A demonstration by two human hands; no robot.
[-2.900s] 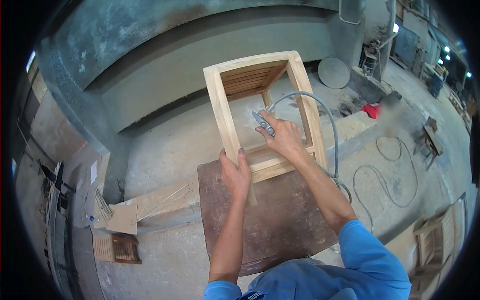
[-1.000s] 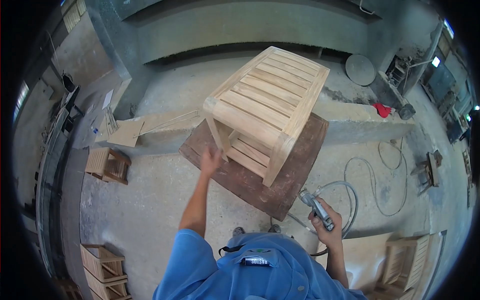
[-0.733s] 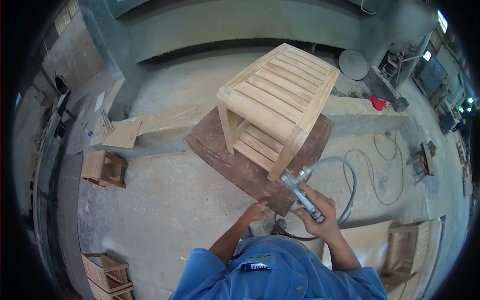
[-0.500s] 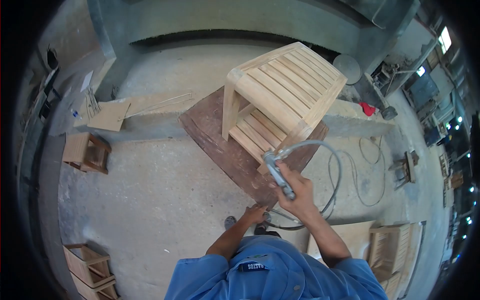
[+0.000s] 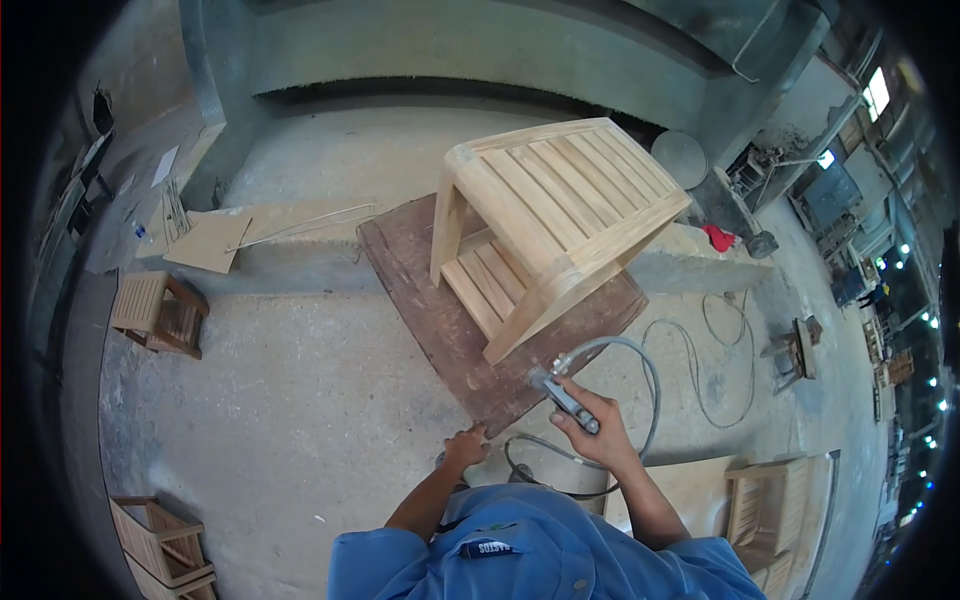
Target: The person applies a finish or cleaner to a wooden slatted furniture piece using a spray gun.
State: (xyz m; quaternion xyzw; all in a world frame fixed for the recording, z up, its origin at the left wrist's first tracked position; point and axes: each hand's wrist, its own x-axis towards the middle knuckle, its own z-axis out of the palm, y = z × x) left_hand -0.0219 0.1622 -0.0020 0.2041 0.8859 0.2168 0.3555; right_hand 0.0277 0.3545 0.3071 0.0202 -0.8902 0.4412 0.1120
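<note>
A slatted wooden stool (image 5: pixel 570 190) with a lower shelf stands upright on a brown board (image 5: pixel 420 290). My right hand (image 5: pixel 603 430) is wrapped round a grey metal spray gun (image 5: pixel 568 402), whose nozzle end points toward the stool and the board's near part. A grey hose (image 5: pixel 655 400) loops from the gun down beside my right forearm. At the near corner of the board is my left hand (image 5: pixel 466 447), its fingers bent against the board edge.
Small wooden stools stand on the floor at the left (image 5: pixel 158 312), lower left (image 5: pixel 165 550) and lower right (image 5: pixel 765 505). Behind the board runs a concrete ledge (image 5: pixel 300 262) with a cardboard sheet (image 5: pixel 212 240). A red cloth (image 5: pixel 718 238) and coiled hose (image 5: pixel 700 385) lie at right.
The stool and board have turned. My left hand has moved left with the board's corner. My right hand has drawn the spray gun down, away from the stool.
</note>
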